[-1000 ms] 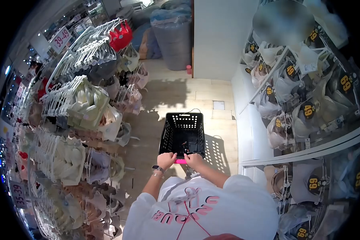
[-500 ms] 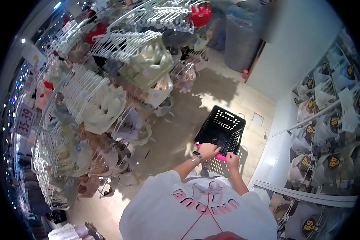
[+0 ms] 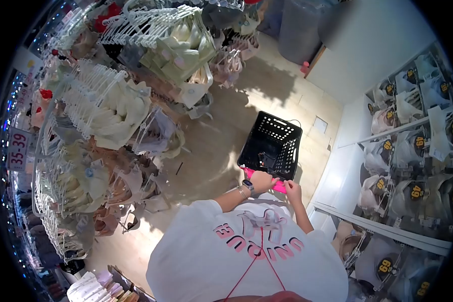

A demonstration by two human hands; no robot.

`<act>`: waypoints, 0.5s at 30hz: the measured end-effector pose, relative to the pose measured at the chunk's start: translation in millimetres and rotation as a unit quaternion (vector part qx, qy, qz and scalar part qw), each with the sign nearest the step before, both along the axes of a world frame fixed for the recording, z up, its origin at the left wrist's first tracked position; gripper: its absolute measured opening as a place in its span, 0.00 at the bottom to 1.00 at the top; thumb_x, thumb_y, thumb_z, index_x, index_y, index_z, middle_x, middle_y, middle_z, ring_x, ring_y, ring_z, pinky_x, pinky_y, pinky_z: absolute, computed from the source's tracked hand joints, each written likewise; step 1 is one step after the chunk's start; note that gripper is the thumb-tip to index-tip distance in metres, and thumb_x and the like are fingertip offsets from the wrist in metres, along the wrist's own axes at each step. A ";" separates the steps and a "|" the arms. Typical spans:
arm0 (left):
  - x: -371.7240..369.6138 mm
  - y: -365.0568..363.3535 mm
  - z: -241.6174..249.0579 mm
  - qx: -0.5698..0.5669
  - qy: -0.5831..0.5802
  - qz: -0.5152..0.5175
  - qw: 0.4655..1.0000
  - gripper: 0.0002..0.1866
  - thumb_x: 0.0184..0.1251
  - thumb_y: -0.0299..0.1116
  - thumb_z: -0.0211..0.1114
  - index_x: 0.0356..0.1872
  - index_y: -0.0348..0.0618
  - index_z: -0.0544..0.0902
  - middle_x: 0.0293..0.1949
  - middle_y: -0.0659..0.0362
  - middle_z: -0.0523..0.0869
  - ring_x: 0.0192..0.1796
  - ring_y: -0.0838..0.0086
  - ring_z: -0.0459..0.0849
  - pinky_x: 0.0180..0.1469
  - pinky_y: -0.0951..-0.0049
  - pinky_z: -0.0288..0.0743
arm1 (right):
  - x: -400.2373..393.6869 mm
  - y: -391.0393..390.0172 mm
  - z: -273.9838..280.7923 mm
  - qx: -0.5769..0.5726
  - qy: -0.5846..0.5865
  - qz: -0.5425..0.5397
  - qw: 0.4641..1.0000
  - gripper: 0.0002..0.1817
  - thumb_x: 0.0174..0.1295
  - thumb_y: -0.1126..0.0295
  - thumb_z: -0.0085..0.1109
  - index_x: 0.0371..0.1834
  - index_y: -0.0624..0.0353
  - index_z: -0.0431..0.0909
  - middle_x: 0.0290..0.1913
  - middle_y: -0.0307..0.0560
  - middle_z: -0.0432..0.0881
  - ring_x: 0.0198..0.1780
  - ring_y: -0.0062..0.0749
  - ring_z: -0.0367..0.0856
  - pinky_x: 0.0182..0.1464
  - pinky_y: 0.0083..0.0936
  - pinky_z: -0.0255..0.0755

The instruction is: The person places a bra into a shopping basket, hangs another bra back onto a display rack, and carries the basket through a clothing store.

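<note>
A black perforated shopping basket (image 3: 271,141) is in front of my body, with a few small items lying inside that I cannot make out. Its near side has a bright pink handle (image 3: 280,187). My left hand (image 3: 260,181), with a watch and a bracelet at the wrist, is wrapped round the left part of the handle. At the handle's right end, my right hand (image 3: 292,191) has its fingers closed on it.
Racks of bras on white hangers (image 3: 100,100) fill the left side, with a "35-39" sign (image 3: 18,149). Shelves of bras with number tags (image 3: 412,191) line the right. A grey bin (image 3: 299,35) stands ahead beside a white wall (image 3: 372,45).
The basket and both hands have shifted slightly up and left in view. The racks on the left have also shifted left and up. Both hands still hold the handle.
</note>
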State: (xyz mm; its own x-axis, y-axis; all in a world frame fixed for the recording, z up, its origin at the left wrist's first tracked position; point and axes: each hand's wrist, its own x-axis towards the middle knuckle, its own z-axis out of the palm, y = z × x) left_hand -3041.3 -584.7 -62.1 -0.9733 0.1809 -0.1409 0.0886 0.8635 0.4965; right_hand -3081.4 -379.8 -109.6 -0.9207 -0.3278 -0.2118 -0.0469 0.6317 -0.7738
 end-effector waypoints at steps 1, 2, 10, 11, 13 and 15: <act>3.1 3.9 -10.3 0.025 -0.017 0.029 0.999 0.30 0.70 0.55 0.47 0.17 0.43 0.84 0.16 0.48 0.81 0.21 0.54 0.82 0.23 0.55 0.74 | 0.6 0.4 2.2 -0.015 -0.010 0.002 1.000 0.15 0.65 0.62 0.56 0.27 0.63 0.81 0.17 0.50 0.75 0.19 0.26 0.70 0.24 0.28 0.63; 4.9 6.4 -13.3 0.031 -0.020 0.026 0.999 0.30 0.69 0.54 0.48 0.18 0.43 0.84 0.16 0.48 0.81 0.21 0.54 0.82 0.24 0.55 0.75 | 0.3 0.7 5.3 -0.010 -0.019 0.011 1.000 0.15 0.65 0.61 0.56 0.28 0.63 0.81 0.18 0.50 0.76 0.20 0.25 0.71 0.25 0.28 0.64; 20.9 14.0 -26.9 0.037 0.001 0.045 0.998 0.25 0.67 0.50 0.52 0.19 0.44 0.84 0.18 0.50 0.82 0.21 0.57 0.82 0.26 0.57 0.75 | -19.4 16.5 -5.8 -0.004 -0.244 0.168 0.955 0.14 0.66 0.61 0.57 0.41 0.62 0.83 0.34 0.40 0.84 0.35 0.24 0.79 0.40 0.24 0.72; 20.5 15.1 -26.7 0.049 0.004 0.066 0.997 0.25 0.67 0.51 0.52 0.19 0.44 0.84 0.18 0.50 0.82 0.22 0.57 0.83 0.26 0.58 0.75 | -33.4 15.3 -4.2 -0.019 -0.298 0.161 0.941 0.15 0.67 0.61 0.56 0.41 0.63 0.83 0.35 0.42 0.84 0.36 0.23 0.80 0.42 0.22 0.73; 18.6 15.6 -11.2 0.052 -0.019 0.103 0.993 0.25 0.65 0.52 0.54 0.19 0.44 0.84 0.19 0.50 0.82 0.22 0.57 0.83 0.26 0.58 0.75 | -71.4 23.3 -45.4 -0.031 -0.286 0.107 0.952 0.16 0.67 0.60 0.56 0.41 0.65 0.82 0.33 0.44 0.84 0.35 0.23 0.80 0.41 0.21 0.74; 17.2 15.5 -8.4 0.031 -0.005 0.125 0.992 0.22 0.65 0.50 0.55 0.21 0.44 0.83 0.19 0.52 0.82 0.22 0.57 0.82 0.27 0.59 0.75 | -117.7 24.7 -72.3 0.005 -0.234 0.086 0.968 0.16 0.67 0.61 0.55 0.38 0.66 0.82 0.31 0.45 0.84 0.34 0.23 0.81 0.38 0.20 0.75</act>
State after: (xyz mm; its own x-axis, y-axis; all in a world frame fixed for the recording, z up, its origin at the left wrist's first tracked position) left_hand -3024.1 -569.1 -70.5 -0.9874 -0.0576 -0.1477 -0.1304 0.8252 0.5496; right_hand -3199.1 -355.1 -181.9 -0.6553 -0.4630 -0.5968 0.2033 0.6528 -0.7297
